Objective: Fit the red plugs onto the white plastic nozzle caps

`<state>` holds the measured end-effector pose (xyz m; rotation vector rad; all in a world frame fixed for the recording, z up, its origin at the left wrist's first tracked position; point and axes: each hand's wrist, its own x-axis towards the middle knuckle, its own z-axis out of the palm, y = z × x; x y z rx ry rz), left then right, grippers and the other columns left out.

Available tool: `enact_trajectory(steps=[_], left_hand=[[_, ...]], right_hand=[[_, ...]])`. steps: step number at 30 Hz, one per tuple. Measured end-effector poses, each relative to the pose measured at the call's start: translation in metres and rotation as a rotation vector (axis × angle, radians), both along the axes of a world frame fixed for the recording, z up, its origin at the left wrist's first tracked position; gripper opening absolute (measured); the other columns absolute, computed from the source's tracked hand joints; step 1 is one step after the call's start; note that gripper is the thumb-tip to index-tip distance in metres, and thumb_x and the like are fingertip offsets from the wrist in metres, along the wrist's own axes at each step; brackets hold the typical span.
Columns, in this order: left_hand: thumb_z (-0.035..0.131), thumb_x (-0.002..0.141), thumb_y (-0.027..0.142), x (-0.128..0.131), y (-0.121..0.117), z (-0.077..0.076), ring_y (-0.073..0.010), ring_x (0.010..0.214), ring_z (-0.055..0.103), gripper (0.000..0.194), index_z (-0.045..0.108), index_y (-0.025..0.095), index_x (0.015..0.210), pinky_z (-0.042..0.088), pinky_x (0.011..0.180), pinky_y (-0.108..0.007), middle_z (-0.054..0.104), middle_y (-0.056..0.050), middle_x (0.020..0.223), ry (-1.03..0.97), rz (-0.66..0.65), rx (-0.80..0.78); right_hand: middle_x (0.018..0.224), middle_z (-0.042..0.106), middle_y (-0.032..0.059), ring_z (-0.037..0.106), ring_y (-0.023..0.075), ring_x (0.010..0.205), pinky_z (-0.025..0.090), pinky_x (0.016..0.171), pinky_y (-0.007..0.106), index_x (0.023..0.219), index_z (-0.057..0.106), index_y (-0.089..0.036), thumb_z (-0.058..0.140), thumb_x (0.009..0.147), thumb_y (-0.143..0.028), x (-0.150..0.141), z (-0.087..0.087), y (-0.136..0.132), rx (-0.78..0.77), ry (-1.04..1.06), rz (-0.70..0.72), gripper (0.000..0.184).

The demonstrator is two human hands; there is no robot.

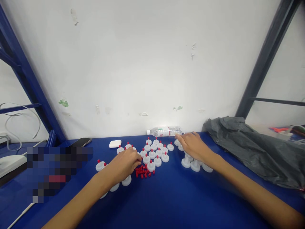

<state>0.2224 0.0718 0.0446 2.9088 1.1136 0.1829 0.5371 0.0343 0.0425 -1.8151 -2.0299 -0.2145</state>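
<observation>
My left hand (127, 158) is closed, its fingers bent down beside a pile of small red caps (143, 171); whatever the fingertips hold is hidden. My right hand (193, 144) reaches over white round lids, with fingers apart and nothing visible in them. Below it several bare white lids (195, 166) sit in a group, partly covered by the palm and wrist. Between the hands stand several white lids with red-capped nozzles (157, 161). More white lids (126, 180) lie around my left forearm, some with red tips (100, 166).
A clear plastic bottle (164, 131) lies on its side against the wall. A small white case (115, 144) and a phone (82, 142) are at the back left. A dark grey plastic sheet (243, 149) covers the right side of the blue tabletop (166, 203). Blue frame posts (30, 73) flank the wall.
</observation>
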Motion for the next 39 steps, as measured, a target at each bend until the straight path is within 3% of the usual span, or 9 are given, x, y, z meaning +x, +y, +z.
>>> enact_trajectory(steps=[4, 8, 12, 16, 21, 27, 30, 35, 39], left_hand=[[0.061, 0.093, 0.017, 0.001, 0.002, -0.005, -0.0261, 0.093, 0.062, 0.017, 0.074, 0.020, 0.083, 0.043, 0.070, -0.031, 0.071, -0.008, 0.087, 0.003, 0.015, 0.004], [0.061, 0.090, 0.013, 0.000, 0.003, -0.009, -0.0239, 0.086, 0.062, 0.015, 0.071, 0.020, 0.081, 0.041, 0.065, -0.029, 0.069, -0.007, 0.086, -0.014, 0.034, -0.003], [0.058, 0.088, 0.010, 0.000, 0.000, -0.007, -0.0233, 0.086, 0.062, 0.016, 0.069, 0.020, 0.082, 0.041, 0.065, -0.029, 0.068, -0.006, 0.085, -0.035, 0.048, -0.005], [0.055, 0.087, 0.008, 0.002, -0.004, -0.003, -0.0215, 0.081, 0.062, 0.018, 0.068, 0.019, 0.081, 0.041, 0.064, -0.028, 0.069, -0.006, 0.087, -0.035, 0.060, -0.013], [0.054, 0.087, 0.008, 0.002, -0.004, -0.003, -0.0226, 0.084, 0.063, 0.019, 0.068, 0.020, 0.081, 0.042, 0.065, -0.028, 0.069, -0.006, 0.086, -0.016, 0.049, 0.021], [0.050, 0.096, 0.017, 0.002, -0.005, 0.000, -0.0229, 0.088, 0.065, 0.018, 0.068, 0.019, 0.093, 0.048, 0.073, -0.030, 0.067, -0.006, 0.087, -0.093, 0.013, 0.133], [0.048, 0.101, 0.023, 0.005, -0.008, 0.001, -0.0219, 0.086, 0.064, 0.020, 0.067, 0.020, 0.100, 0.050, 0.074, -0.032, 0.068, -0.006, 0.090, -0.165, -0.051, 0.192], [0.048, 0.102, 0.020, 0.012, -0.014, 0.000, -0.0211, 0.089, 0.060, 0.018, 0.064, 0.018, 0.112, 0.051, 0.079, -0.035, 0.071, -0.007, 0.100, -0.307, -0.293, 0.346], [0.050, 0.101, 0.015, 0.014, -0.017, -0.004, -0.0181, 0.080, 0.056, 0.018, 0.063, 0.019, 0.112, 0.047, 0.067, -0.030, 0.069, -0.004, 0.096, -0.325, -0.376, 0.425]], right_hand=[[0.076, 0.071, 0.0069, 0.068, 0.0282, 0.089, 0.034, 0.105, 0.060, 0.064, 0.054, -0.021, 0.023, 0.106, -0.048, 0.004, -0.011, 0.005, -0.067, -0.015, 0.080, 0.058], [0.091, 0.075, 0.0080, 0.068, 0.0294, 0.104, 0.030, 0.110, 0.062, 0.080, 0.065, -0.021, 0.024, 0.107, -0.046, 0.006, -0.014, 0.008, -0.075, -0.028, 0.146, 0.055], [0.111, 0.076, 0.0091, 0.068, 0.0289, 0.110, 0.033, 0.111, 0.059, 0.108, 0.069, -0.021, 0.046, 0.103, -0.048, 0.003, -0.010, 0.007, 0.134, -0.028, 0.187, 0.036], [0.107, 0.075, 0.0070, 0.070, 0.0266, 0.102, 0.043, 0.105, 0.050, 0.107, 0.065, -0.021, 0.064, 0.095, -0.041, -0.007, -0.007, 0.000, 0.336, -0.035, 0.272, 0.023], [0.112, 0.071, 0.0069, 0.065, 0.0238, 0.106, 0.048, 0.095, 0.042, 0.112, 0.059, -0.022, 0.055, 0.101, -0.027, -0.028, -0.004, -0.013, 0.420, -0.053, 0.430, 0.013], [0.112, 0.071, 0.0054, 0.066, 0.0188, 0.108, 0.038, 0.109, 0.047, 0.112, 0.058, -0.021, 0.049, 0.101, -0.015, -0.049, -0.002, -0.029, 0.394, -0.119, 0.649, 0.015], [0.115, 0.069, 0.0057, 0.066, 0.0179, 0.106, 0.036, 0.112, 0.049, 0.115, 0.058, -0.022, 0.048, 0.101, -0.013, -0.053, -0.004, -0.033, 0.362, -0.122, 0.678, 0.020], [0.117, 0.069, 0.0062, 0.066, 0.0169, 0.106, 0.036, 0.113, 0.048, 0.115, 0.057, -0.021, 0.048, 0.100, -0.011, -0.056, -0.009, -0.033, 0.341, -0.115, 0.694, 0.020], [0.116, 0.071, 0.0038, 0.067, 0.0153, 0.105, 0.035, 0.114, 0.047, 0.111, 0.057, -0.022, 0.051, 0.100, -0.015, -0.057, -0.010, -0.034, 0.351, -0.119, 0.709, 0.015]])
